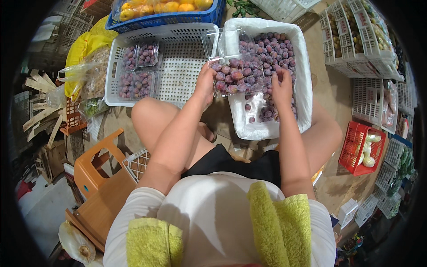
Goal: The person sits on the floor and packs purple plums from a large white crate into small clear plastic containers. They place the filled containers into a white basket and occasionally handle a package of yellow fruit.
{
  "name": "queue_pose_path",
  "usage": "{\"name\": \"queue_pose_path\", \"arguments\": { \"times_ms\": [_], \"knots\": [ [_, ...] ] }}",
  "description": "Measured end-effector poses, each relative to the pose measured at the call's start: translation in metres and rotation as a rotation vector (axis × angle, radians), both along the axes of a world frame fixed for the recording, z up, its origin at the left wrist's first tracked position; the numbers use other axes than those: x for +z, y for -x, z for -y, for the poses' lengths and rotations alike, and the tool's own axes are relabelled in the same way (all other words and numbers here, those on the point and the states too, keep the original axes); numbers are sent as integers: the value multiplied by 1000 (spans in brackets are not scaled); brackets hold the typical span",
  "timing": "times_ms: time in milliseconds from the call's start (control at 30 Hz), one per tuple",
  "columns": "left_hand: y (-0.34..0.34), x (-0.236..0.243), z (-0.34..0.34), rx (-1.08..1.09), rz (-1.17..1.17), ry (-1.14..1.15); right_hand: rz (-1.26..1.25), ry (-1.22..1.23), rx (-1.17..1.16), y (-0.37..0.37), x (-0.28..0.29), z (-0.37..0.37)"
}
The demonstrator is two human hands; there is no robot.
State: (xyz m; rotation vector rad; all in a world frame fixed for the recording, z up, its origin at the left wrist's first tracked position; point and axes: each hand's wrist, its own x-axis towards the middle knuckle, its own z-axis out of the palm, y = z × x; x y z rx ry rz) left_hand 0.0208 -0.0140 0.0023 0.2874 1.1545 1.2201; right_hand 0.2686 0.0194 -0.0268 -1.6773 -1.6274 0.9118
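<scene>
My left hand (205,84) grips the left edge of a clear plastic clamshell box (216,92) filled with purple plums. Its transparent lid stands open on the far side. The box is held over the left part of a white crate (304,89) lined with white plastic sheeting. Loose plums (276,46) are heaped in that crate, thinning out toward its near end. Just right of the box, my right hand (282,91) is over the heap with its fingers curled together. What those fingers hold, if anything, is hidden.
A white perforated crate (182,58) at left holds several packed clamshells of plums (147,53). Beyond it stands a blue crate (171,18) of yellow fruit. An orange stool (95,162) is at left. Stacked white crates (356,66) and a red basket (351,151) stand at right.
</scene>
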Motion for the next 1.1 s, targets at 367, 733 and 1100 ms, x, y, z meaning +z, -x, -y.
{"name": "queue_pose_path", "arguments": {
  "times_ms": [367,733,1100],
  "knots": [
    [1,-13,-4,-17,-2,-8,1121,462,846,-11,-65,65],
    [4,-18,-6,-29,-3,-13,1223,1071,806,-2,-47,39],
    [3,-6,-2,-24,9,8,964,935,1064,-45,-96,34]
  ]
}}
